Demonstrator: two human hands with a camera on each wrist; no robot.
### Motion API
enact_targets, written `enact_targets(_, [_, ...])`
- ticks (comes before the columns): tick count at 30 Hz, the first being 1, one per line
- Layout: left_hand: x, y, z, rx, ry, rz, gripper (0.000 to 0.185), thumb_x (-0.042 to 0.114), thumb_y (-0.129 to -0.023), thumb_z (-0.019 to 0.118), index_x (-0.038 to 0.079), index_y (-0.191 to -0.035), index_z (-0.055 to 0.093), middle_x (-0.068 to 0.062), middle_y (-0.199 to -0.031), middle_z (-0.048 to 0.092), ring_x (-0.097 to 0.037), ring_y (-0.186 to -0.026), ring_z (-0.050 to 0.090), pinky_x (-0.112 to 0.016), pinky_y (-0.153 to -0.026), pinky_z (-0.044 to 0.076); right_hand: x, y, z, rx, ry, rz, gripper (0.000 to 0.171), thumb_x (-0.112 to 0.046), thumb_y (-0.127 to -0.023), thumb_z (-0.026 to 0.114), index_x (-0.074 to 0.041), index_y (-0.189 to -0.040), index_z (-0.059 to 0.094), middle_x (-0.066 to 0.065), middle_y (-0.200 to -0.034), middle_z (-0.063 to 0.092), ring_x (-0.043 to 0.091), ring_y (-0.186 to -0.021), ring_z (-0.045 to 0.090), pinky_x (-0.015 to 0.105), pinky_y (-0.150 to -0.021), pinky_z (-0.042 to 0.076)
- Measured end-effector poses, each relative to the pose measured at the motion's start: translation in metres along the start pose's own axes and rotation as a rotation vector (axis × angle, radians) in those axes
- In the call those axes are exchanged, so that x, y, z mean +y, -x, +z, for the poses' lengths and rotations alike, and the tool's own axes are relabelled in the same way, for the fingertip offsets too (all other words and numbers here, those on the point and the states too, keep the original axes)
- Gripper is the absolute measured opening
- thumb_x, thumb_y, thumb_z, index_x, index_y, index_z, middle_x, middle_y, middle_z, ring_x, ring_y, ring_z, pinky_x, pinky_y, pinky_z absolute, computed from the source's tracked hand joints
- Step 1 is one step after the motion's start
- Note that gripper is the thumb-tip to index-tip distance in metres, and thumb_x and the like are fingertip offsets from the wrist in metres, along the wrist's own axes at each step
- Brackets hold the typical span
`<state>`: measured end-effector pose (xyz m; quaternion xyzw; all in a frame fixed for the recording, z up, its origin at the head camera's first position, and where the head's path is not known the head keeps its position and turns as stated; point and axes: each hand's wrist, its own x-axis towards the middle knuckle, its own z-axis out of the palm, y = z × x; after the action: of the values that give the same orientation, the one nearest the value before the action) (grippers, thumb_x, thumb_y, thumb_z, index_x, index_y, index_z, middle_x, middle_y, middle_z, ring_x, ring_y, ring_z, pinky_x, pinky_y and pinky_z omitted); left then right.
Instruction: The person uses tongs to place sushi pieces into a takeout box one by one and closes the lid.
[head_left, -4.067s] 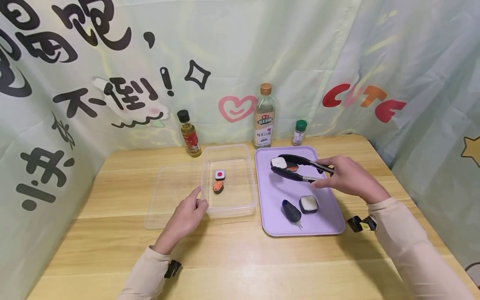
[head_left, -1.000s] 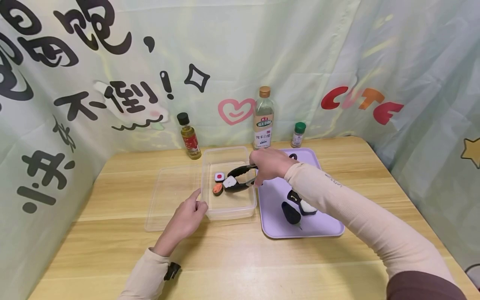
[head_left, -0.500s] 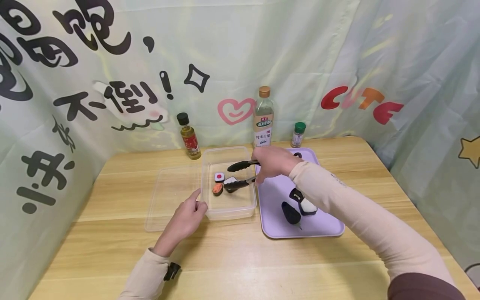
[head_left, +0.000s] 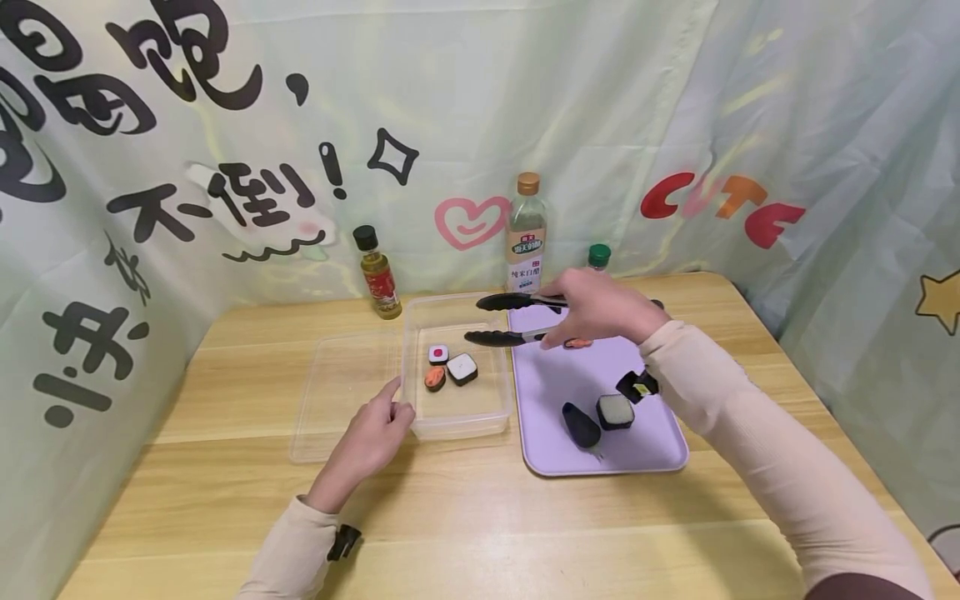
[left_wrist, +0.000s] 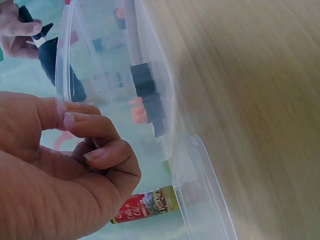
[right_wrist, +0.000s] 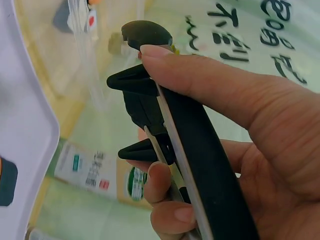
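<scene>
My right hand (head_left: 600, 304) holds black-tipped tongs (head_left: 502, 337) above the purple tray's left edge and the plastic container's right rim. The tongs' arms are spread, with nothing between their tips. My left hand (head_left: 375, 429) grips the front left corner of the clear plastic container (head_left: 459, 425), fingers curled in the left wrist view. Inside the container sit a white-topped sushi piece (head_left: 462, 368), a small sushi roll with a red centre (head_left: 438, 355) and an orange-topped sushi piece (head_left: 435, 378), close together. On the tray, an orange-topped piece (head_left: 577, 342) is partly hidden behind the right hand.
The purple tray (head_left: 540, 450) also bears a white-topped sushi piece (head_left: 616, 412) and a dark eggplant-shaped piece (head_left: 581, 426). A clear lid (head_left: 341, 400) lies left of the container. Behind stand an oil bottle (head_left: 381, 279), a vinegar bottle (head_left: 527, 237) and a green-capped jar (head_left: 597, 256).
The tongs carried a white-topped sushi piece from the tray into the container and let it go. They have since risen and moved right, back towards the tray. The left hand stays put.
</scene>
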<state>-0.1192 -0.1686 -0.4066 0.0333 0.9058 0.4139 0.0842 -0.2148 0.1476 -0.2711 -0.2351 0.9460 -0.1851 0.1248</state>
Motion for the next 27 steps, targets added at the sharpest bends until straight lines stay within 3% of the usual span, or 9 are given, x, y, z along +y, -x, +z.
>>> enact_targets(3, [0.0, 0.0, -0.001, 0.003, -0.003, -0.005, 0.06, 0.018, -0.102, 0.042, -0.007, -0.155, 0.03, 0.005, -0.058, 0.034, -0.012, -0.05, 0.025, -0.025, -0.05, 0.025, 0.013, 0.007, -0.005, 0.014, -0.035, 0.003, 0.048, -0.024, -0.074, 0.089, -0.003, -0.114, 0.073, -0.001, -0.063, 0.053, 0.015, -0.059, 0.046, 0.035, -0.067, 0.041])
enact_targets(6, [0.001, 0.0, -0.001, 0.006, -0.007, -0.009, 0.06, 0.018, -0.102, 0.042, -0.007, -0.155, 0.03, 0.005, -0.058, 0.034, -0.012, -0.05, 0.025, -0.026, -0.05, 0.025, 0.023, 0.014, -0.01, 0.036, -0.065, 0.022, 0.052, -0.026, -0.072, 0.09, -0.002, -0.116, 0.074, 0.002, -0.077, 0.062, 0.016, -0.067, 0.046, 0.035, -0.065, 0.041])
enact_targets(8, [0.001, 0.0, -0.001, 0.007, -0.007, -0.009, 0.06, 0.018, -0.102, 0.041, -0.006, -0.155, 0.03, 0.005, -0.058, 0.034, -0.012, -0.05, 0.026, -0.026, -0.049, 0.025, 0.03, 0.018, -0.012, 0.049, -0.078, 0.047, 0.065, -0.028, -0.071, 0.091, 0.002, -0.125, 0.07, 0.012, -0.099, 0.07, 0.02, -0.078, 0.055, 0.037, -0.07, 0.046])
enact_targets(10, [0.001, 0.0, -0.001, 0.005, -0.004, -0.006, 0.06, 0.018, -0.102, 0.041, -0.007, -0.155, 0.029, 0.005, -0.058, 0.035, -0.012, -0.05, 0.026, -0.026, -0.049, 0.025, 0.038, 0.022, -0.014, 0.06, -0.081, 0.074, 0.078, -0.031, -0.071, 0.092, 0.005, -0.133, 0.063, 0.02, -0.127, 0.066, 0.024, -0.097, 0.06, 0.041, -0.079, 0.049])
enact_targets(11, [0.001, 0.0, -0.001, 0.004, -0.003, -0.005, 0.06, 0.018, -0.101, 0.041, -0.007, -0.155, 0.029, 0.005, -0.058, 0.034, -0.011, -0.05, 0.026, -0.025, -0.049, 0.025, 0.043, 0.024, -0.014, 0.058, -0.082, 0.091, 0.08, -0.032, -0.071, 0.092, 0.006, -0.134, 0.062, 0.023, -0.131, 0.064, 0.027, -0.103, 0.062, 0.044, -0.083, 0.051])
enact_targets(17, [0.002, 0.0, -0.002, 0.006, -0.001, 0.001, 0.061, 0.018, -0.101, 0.041, -0.007, -0.155, 0.029, 0.005, -0.057, 0.034, -0.011, -0.05, 0.025, -0.024, -0.048, 0.024, 0.07, 0.034, -0.01, 0.063, -0.092, 0.139, 0.081, -0.034, -0.073, 0.091, 0.011, -0.133, 0.061, 0.029, -0.131, 0.061, 0.041, -0.12, 0.058, 0.057, -0.094, 0.048])
enact_targets(27, [-0.001, 0.0, 0.0, -0.002, 0.015, -0.013, 0.061, 0.018, -0.102, 0.042, -0.006, -0.156, 0.028, 0.004, -0.059, 0.035, -0.012, -0.051, 0.026, -0.025, -0.048, 0.023, 0.106, 0.047, 0.009, 0.082, -0.143, 0.209, 0.077, -0.03, -0.074, 0.09, 0.014, -0.13, 0.061, 0.031, -0.128, 0.061, 0.039, -0.115, 0.058, 0.056, -0.094, 0.047])
